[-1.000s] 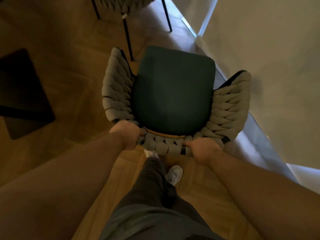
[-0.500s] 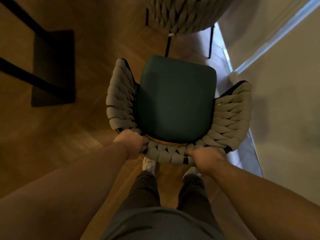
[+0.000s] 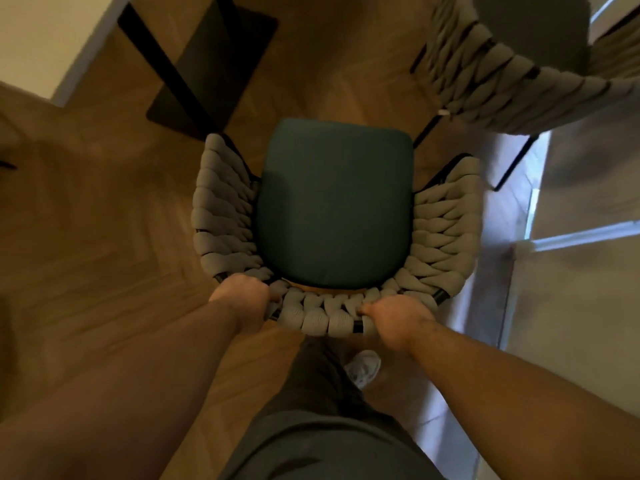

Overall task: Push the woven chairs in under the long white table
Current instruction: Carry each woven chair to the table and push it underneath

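A woven chair (image 3: 446,233) with grey rope weave and a dark green seat cushion stands right below me on the wooden floor. My left hand (image 3: 244,297) grips the left of its curved backrest top. My right hand (image 3: 398,317) grips the same rim further right. A corner of the long white table (image 3: 45,39) shows at the top left, with its black leg and flat base plate (image 3: 214,64) ahead and left of the chair. The chair's front points between that base and a second woven chair (image 3: 491,81) at the top right.
A pale wall with a skirting strip (image 3: 585,233) runs down the right side, close to the chair's right arm. My legs and one white shoe (image 3: 363,368) are just behind the backrest. Wooden floor lies to the left.
The view has swung left and the chair has turned with me. The white table corner and its black base have come into sight at the top left. Both hands keep their grip on the backrest.
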Demonstrator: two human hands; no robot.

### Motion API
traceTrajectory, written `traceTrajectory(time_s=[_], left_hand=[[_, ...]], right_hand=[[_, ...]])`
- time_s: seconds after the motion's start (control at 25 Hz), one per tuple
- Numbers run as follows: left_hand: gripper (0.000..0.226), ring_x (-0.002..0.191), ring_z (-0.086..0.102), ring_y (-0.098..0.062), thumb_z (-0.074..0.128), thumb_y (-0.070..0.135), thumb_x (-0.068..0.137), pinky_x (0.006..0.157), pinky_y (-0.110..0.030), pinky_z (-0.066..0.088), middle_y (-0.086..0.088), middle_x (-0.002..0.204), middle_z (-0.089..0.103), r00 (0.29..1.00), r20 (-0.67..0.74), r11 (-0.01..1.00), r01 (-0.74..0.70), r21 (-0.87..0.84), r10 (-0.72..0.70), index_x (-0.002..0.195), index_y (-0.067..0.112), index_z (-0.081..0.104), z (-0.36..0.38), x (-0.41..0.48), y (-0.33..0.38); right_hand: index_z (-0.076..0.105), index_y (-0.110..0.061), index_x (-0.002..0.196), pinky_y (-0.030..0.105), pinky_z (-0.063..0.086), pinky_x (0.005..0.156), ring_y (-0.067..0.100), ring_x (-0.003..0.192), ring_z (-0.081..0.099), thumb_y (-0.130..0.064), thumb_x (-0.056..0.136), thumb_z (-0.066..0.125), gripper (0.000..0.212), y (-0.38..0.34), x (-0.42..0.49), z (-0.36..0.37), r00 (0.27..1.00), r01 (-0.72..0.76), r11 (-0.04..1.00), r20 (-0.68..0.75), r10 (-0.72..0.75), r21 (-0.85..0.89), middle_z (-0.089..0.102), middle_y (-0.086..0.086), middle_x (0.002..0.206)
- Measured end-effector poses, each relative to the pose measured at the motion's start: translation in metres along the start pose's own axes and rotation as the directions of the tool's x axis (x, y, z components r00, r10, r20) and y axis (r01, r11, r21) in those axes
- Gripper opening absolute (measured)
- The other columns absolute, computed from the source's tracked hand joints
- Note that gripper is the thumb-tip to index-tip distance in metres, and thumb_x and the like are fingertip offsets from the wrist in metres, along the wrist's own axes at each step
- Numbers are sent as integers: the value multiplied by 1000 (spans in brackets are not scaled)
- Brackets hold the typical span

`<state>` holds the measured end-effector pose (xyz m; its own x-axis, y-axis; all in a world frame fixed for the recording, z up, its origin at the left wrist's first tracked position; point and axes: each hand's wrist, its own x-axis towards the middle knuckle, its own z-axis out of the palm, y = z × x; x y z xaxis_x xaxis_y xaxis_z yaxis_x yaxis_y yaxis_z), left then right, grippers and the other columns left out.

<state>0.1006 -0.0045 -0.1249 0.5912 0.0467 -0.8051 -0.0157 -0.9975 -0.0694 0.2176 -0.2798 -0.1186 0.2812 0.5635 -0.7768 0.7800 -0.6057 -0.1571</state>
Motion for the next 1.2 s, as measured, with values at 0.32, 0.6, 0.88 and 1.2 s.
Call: traceTrajectory(time_s=[0.32, 0.6, 0.88, 1.2], left_hand=[[34, 88, 64, -19, 59, 28, 96, 76, -35, 51, 4, 98, 67, 996, -24, 982, 80, -174, -86, 128, 38, 63, -26, 17, 5], [36, 95, 64, -21, 56, 31, 97, 84, -40, 55, 4, 107, 68, 983, 25, 939, 182, -293, -183, 131, 42, 61, -61, 41, 48], [37, 95, 64, -19, 57, 32, 97, 82, -37, 51, 7, 107, 68, 940, 68, 821, 326, -468, -334, 133, 42, 60, -102, 68, 99], [36, 85, 56, -19, 61, 31, 94, 73, -36, 47, 3, 101, 64, 921, 125, 691, 361, -626, -369, 130, 37, 64, -156, 109, 98]], right_hand=[[43, -43, 154, 49, 50, 107, 29, 129, 56, -18, 102, 58, 59, 51, 35, -56, 995, 74, 987, 78, -64, -145, 61, 4, 142], [45, -43, 152, 46, 52, 103, 27, 120, 60, -21, 100, 61, 58, 125, 58, -105, 962, 265, 918, 141, -232, -294, 63, 1, 137], [46, -44, 148, 48, 54, 98, 29, 117, 62, -18, 98, 62, 58, 189, 89, -166, 942, 336, 818, 186, -281, -466, 63, 4, 133], [48, -34, 149, 46, 54, 102, 31, 124, 61, -17, 101, 60, 53, 234, 143, -222, 949, 314, 750, 174, -262, -582, 59, 8, 138]])
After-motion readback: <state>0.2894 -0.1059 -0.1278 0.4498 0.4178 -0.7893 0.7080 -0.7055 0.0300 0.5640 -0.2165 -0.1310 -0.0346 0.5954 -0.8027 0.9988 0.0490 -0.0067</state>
